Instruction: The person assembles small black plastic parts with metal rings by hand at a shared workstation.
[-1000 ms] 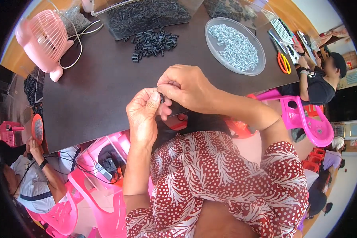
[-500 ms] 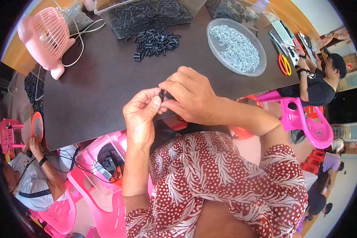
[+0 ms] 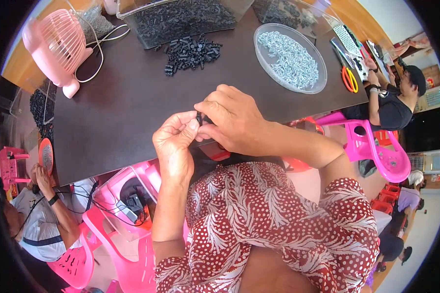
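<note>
Near the table's front edge, my left hand [image 3: 175,132] pinches a small black plastic part [image 3: 199,117] between thumb and forefinger. My right hand [image 3: 233,118] closes on the same part from the other side, so most of it is hidden by fingers. Farther off on the table lies a heap of small black plastic pieces [image 3: 193,52]. To the right of it, a round clear tray [image 3: 322,78] holds a mass of small silvery metal pieces [image 3: 292,61].
Clear bins [image 3: 181,22] of black parts stand at the back. A pink fan [image 3: 58,46] with a white cord is at the left. Orange-handled scissors [image 3: 349,80] lie at the right. Two people [image 3: 401,97] work at either side, near pink chairs [image 3: 376,146].
Both hands keep their hold on the black part and have barely shifted. The person at the left has moved their hands slightly.
</note>
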Tool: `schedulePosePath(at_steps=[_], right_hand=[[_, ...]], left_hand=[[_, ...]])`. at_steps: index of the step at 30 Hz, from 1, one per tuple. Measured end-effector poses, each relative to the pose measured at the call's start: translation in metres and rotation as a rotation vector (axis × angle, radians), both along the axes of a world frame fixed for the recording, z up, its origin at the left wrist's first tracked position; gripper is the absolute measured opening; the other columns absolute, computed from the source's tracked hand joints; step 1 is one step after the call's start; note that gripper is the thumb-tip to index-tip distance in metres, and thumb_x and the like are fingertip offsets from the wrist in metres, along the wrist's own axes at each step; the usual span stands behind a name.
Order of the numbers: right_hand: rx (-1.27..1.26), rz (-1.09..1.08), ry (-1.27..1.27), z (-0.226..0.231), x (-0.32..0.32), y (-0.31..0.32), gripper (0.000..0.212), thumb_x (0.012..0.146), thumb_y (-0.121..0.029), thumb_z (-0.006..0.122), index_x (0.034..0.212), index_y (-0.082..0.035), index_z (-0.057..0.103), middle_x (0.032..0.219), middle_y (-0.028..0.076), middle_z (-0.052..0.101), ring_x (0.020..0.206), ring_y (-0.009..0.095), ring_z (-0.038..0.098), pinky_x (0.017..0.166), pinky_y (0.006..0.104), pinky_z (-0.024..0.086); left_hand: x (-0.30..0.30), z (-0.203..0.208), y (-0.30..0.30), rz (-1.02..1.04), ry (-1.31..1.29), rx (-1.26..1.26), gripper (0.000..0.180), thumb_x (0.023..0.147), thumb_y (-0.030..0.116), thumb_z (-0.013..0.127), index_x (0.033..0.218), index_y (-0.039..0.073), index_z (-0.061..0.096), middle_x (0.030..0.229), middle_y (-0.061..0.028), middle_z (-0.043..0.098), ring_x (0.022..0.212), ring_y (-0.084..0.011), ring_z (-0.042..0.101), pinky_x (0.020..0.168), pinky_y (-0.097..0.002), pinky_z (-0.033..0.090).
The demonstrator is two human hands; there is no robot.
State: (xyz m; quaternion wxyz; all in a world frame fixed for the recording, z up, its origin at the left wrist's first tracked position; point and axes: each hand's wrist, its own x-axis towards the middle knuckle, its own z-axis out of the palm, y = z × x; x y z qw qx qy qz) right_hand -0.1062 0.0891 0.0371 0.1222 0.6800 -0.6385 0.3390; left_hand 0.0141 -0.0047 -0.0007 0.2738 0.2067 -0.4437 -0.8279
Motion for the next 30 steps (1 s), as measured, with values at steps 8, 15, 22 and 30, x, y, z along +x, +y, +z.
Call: schedulePosePath(at_steps=[8,15,22,30], right_hand=[[-0.003,0.01,0.097,-0.004,0.003,-0.002,0.033,0.062,-0.015,0.068,0.088,0.001,0.055,0.076,0.009,0.048,0.073,0.026,0.048,0.062,0.0362,0.041],[-0.074,0.068,0.079,-0.011,0.001,-0.002,0.04,0.056,-0.005,0.071,0.091,0.004,0.055,0.077,0.01,0.053,0.064,0.025,0.05,0.053,0.0329,0.043],[-0.167,0.05,0.035,-0.011,-0.001,-0.004,0.039,0.054,-0.003,0.07,0.089,0.003,0.055,0.077,0.01,0.053,0.061,0.023,0.051,0.05,0.0316,0.043],[-0.178,0.072,-0.001,-0.016,0.001,-0.004,0.039,0.054,-0.002,0.07,0.089,0.004,0.054,0.074,0.009,0.052,0.059,0.022,0.051,0.048,0.0304,0.042]], left_hand=[[0.001,0.0,0.001,0.025,-0.01,0.031,0.013,0.079,-0.002,0.061,0.091,-0.006,0.062,0.081,-0.0082,0.065,0.069,-0.0121,0.059,0.064,-0.0226,0.047],[0.003,0.001,0.001,-0.001,-0.008,-0.006,0.012,0.077,-0.004,0.062,0.09,-0.004,0.064,0.083,-0.0074,0.065,0.072,-0.0112,0.059,0.068,-0.0218,0.047],[0.005,0.012,-0.003,-0.109,0.076,0.184,0.017,0.086,0.007,0.056,0.091,-0.008,0.061,0.08,-0.0124,0.064,0.069,-0.0168,0.061,0.069,-0.0261,0.048],[0.011,0.003,-0.003,-0.166,0.065,0.206,0.019,0.086,0.009,0.056,0.092,-0.008,0.06,0.082,-0.0129,0.064,0.069,-0.0167,0.06,0.066,-0.0272,0.048]])
